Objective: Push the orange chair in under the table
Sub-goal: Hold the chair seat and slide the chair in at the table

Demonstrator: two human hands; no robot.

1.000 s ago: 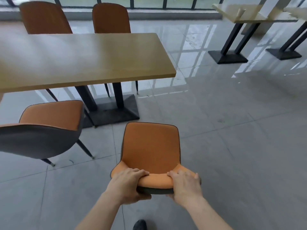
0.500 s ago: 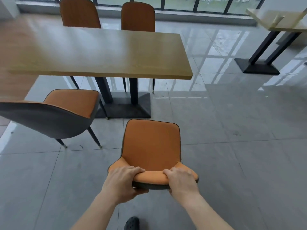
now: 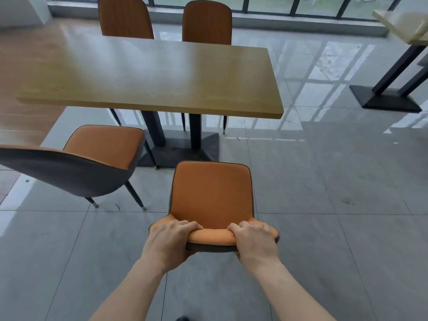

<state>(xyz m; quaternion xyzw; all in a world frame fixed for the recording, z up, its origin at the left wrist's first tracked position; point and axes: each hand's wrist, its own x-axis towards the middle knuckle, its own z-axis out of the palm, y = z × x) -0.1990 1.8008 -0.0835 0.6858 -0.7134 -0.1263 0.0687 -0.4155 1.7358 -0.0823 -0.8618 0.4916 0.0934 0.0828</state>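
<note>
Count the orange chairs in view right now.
4: one gripped by both hands, one to its left, two behind the table. Others may sit outside the frame.

Two bare forearms, no sleeves showing, left hand [image 3: 170, 243], right hand [image 3: 254, 243], possibly a dark shoe tip [image 3: 183, 318] below

Both hands, left [image 3: 170, 243] and right [image 3: 254, 243], grip the orange chair [image 3: 212, 195] backrest, its seat short of the table [image 3: 148, 75].
</note>
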